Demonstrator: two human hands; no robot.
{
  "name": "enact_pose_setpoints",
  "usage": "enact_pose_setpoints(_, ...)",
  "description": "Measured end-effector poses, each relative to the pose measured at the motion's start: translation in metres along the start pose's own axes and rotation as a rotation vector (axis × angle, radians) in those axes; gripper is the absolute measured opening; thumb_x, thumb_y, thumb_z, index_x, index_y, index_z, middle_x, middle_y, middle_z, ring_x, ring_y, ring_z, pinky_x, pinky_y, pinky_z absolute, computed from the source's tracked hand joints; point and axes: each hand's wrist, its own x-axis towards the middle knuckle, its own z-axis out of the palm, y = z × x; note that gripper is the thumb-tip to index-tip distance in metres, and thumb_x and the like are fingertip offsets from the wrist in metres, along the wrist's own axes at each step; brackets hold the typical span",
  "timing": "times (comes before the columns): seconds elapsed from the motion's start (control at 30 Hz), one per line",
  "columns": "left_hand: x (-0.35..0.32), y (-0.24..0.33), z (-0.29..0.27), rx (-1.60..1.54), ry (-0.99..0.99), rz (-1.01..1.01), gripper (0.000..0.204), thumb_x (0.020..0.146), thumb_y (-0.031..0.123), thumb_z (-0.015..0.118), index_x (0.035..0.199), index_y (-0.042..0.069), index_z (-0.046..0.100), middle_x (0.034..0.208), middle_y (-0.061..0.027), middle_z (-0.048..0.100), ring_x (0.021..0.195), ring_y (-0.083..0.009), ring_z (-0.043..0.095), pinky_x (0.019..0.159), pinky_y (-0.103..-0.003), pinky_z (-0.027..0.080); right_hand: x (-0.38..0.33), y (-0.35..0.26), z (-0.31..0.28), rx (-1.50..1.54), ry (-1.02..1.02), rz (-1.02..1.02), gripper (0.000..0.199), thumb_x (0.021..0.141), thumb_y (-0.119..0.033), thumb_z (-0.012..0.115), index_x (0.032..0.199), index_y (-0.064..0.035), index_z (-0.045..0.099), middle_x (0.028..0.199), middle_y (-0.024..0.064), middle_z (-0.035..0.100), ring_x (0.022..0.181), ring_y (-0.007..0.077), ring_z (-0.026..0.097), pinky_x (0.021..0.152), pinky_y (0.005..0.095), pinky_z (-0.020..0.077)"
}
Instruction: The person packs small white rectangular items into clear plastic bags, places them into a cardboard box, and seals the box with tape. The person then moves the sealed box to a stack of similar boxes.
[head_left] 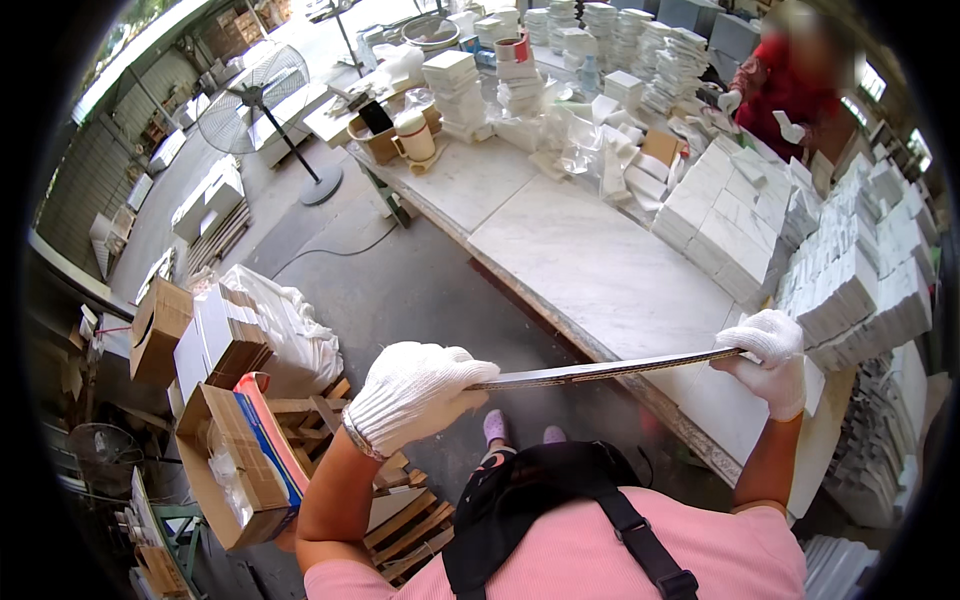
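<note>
Between my two gloved hands stretches a flat piece of corrugated cardboard (600, 372), seen almost edge-on, white on top with a brown fluted edge. My left hand (415, 390), in a white knit glove, is closed on its left end. The right end is pinched in my right hand (768, 362), gloved the same way. The cardboard is level with the near edge of a worktable (590, 265) topped with white marble slabs, and hides part of that edge. Beyond my right hand stand stacked white stone tiles (835, 290).
More tiles (715, 220) and plastic wrap (585, 150) lie on the table. A co-worker (795, 90) in red stands across it. To my left are an open cardboard box (235, 480), flat white cartons (215, 340) and a wooden pallet (415, 530). A pedestal fan (255, 100) stands farther off.
</note>
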Motion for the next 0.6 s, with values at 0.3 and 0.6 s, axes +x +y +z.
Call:
enact_pose_setpoints(0.3, 0.155, -0.052, -0.037, 0.181, 0.025, 0.421, 0.028, 0.092, 0.036, 0.066, 0.111, 0.019, 0.077, 0.095, -0.0075, 0.074, 0.086, -0.0297, 0.072, 0.073, -0.04, 0.056, -0.012, -0.013, -0.001, -0.357, 0.236, 0.364, 0.031, 0.063, -0.019, 0.091, 0.09, -0.0143, 0.077, 0.085, 0.0042, 0.073, 0.082, 0.0264, 0.069, 0.072, 0.0397, 0.0517)
enact_pose_setpoints(0.6, 0.257, -0.079, -0.008, 0.093, -0.017, 0.518, 0.035, 0.086, 0.04, 0.065, 0.108, 0.015, 0.076, 0.089, -0.0122, 0.073, 0.084, -0.0342, 0.071, 0.074, -0.045, 0.055, 0.017, -0.018, 0.079, -0.784, 0.16, 0.597, 0.091, 0.07, -0.029, 0.089, 0.152, -0.0205, 0.05, 0.154, 0.0125, 0.047, 0.147, 0.0379, 0.039, 0.122, 0.0554, 0.0286)
